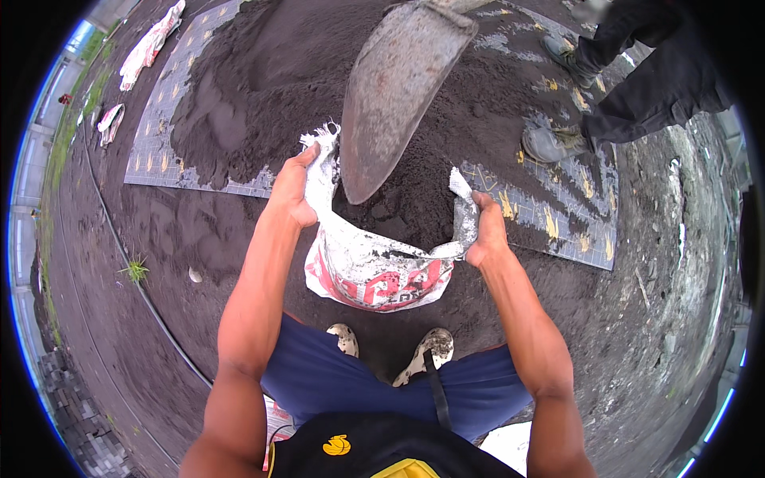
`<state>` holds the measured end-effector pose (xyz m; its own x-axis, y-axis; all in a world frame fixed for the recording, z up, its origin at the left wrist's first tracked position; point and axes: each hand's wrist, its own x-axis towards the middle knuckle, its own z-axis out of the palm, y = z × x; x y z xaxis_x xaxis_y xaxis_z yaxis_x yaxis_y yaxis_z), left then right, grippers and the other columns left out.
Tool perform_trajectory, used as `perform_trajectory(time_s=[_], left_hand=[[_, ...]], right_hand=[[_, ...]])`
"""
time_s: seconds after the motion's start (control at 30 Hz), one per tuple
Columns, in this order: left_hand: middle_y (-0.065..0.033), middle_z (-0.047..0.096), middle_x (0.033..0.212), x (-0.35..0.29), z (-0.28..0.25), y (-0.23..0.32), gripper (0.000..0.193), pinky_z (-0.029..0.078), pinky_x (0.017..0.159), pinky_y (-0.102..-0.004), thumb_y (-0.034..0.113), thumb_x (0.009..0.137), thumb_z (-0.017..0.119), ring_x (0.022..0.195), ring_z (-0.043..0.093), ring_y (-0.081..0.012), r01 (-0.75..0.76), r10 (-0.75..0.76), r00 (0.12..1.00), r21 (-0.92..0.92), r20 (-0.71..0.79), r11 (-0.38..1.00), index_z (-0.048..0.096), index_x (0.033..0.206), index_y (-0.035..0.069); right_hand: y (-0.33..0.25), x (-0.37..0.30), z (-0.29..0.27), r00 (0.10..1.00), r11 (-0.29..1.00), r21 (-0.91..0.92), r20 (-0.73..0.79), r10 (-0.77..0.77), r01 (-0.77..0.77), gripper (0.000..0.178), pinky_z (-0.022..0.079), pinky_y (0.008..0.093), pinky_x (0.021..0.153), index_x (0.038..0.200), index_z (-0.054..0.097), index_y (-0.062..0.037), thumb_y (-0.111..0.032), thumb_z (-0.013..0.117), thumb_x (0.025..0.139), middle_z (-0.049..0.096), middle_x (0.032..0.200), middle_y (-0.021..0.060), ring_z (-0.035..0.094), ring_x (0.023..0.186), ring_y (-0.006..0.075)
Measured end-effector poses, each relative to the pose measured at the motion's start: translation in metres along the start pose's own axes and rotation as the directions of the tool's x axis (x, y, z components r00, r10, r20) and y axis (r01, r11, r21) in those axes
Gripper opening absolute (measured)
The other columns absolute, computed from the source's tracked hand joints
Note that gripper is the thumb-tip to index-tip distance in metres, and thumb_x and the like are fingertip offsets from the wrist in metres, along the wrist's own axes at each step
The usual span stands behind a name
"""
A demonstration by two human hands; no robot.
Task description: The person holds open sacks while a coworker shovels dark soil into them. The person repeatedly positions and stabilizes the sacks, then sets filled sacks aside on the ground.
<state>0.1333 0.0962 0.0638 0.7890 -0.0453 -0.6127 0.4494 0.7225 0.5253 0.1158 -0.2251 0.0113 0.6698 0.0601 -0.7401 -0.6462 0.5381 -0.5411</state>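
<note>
Between my arms stands a white sack [378,275] with red print, its mouth spread wide. My left hand [295,187] grips the frayed left edge of the mouth, fingers closed on the cloth. On the opposite side my right hand [488,229] is closed round the rolled right edge. Dark soil [406,211] shows inside the sack. A rusty metal shovel blade [406,88] hangs over the mouth, tip down near its left side. Who holds the shovel is out of view.
Beyond the sack a heap of dark soil [263,72] lies on a grey printed sheet [159,155]. Another person's shoes [554,142] and dark trousers [661,88] are at the upper right. A hose [147,299] crosses the ground at left; an empty-looking sack [151,48] lies farther off.
</note>
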Motion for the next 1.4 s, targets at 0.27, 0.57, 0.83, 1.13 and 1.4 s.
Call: perform_trajectory(time_s=[0.27, 0.57, 0.83, 1.13, 1.4], left_hand=[[-0.0142, 0.072, 0.109, 0.004, -0.012, -0.003, 0.035, 0.059, 0.081, -0.0377, 0.027, 0.107, 0.048, 0.089, 0.072, -0.0237, -0.078, 0.077, 0.997, 0.111, 0.014, 0.991, 0.062, 0.124, 0.0], [-0.0069, 0.074, 0.1, -0.001, -0.007, -0.009, 0.027, 0.06, 0.074, -0.0272, 0.021, 0.099, 0.063, 0.082, 0.072, -0.0141, -0.017, -0.004, 0.992, 0.166, 0.122, 0.986, 0.067, 0.116, 0.001], [-0.0068, 0.075, 0.095, -0.005, -0.001, -0.007, 0.028, 0.059, 0.063, -0.0255, 0.02, 0.098, 0.064, 0.073, 0.072, -0.0137, 0.005, -0.026, 0.988, 0.137, 0.153, 0.991, 0.067, 0.116, -0.001], [-0.0054, 0.074, 0.101, -0.002, -0.003, -0.005, 0.03, 0.056, 0.074, -0.0269, 0.022, 0.103, 0.054, 0.084, 0.069, -0.0137, -0.019, -0.001, 0.995, 0.192, 0.104, 0.981, 0.068, 0.119, 0.001], [-0.0119, 0.073, 0.105, 0.002, -0.001, -0.008, 0.035, 0.061, 0.074, -0.0305, 0.024, 0.107, 0.05, 0.082, 0.072, -0.0193, -0.081, 0.071, 0.979, 0.045, 0.189, 0.996, 0.06, 0.126, -0.003]], right_hand=[[0.003, 0.002, 0.006, 0.998, 0.999, 0.002, -0.05, -0.033, 0.033, 0.024, 0.034, 0.035, 0.051, 0.086, 0.062, -0.0137, -0.033, 0.054, 0.099, 0.051, 0.068, -0.0022, 0.044, 0.056, 0.0136], [0.007, 0.01, 0.0, 0.998, 0.998, -0.054, -0.048, -0.041, 0.039, 0.025, 0.039, 0.0358, 0.054, 0.087, 0.064, -0.0136, -0.034, 0.055, 0.098, 0.057, 0.071, -0.0026, 0.048, 0.058, 0.0133], [0.007, 0.003, 0.004, 0.995, 0.996, -0.07, -0.088, -0.054, 0.048, 0.024, 0.037, 0.0357, 0.059, 0.091, 0.063, -0.0102, -0.032, 0.055, 0.097, 0.051, 0.075, -0.0006, 0.043, 0.064, 0.0136], [0.008, 0.009, -0.002, 0.997, 0.996, -0.083, -0.061, -0.051, 0.046, 0.029, 0.046, 0.0408, 0.07, 0.102, 0.067, -0.0071, -0.033, 0.056, 0.097, 0.057, 0.084, 0.0019, 0.048, 0.072, 0.0157], [0.005, 0.004, 0.003, 0.996, 0.995, -0.091, -0.081, -0.049, 0.042, 0.027, 0.042, 0.0389, 0.065, 0.099, 0.066, -0.0083, -0.032, 0.055, 0.098, 0.053, 0.081, 0.0, 0.044, 0.069, 0.0144]])
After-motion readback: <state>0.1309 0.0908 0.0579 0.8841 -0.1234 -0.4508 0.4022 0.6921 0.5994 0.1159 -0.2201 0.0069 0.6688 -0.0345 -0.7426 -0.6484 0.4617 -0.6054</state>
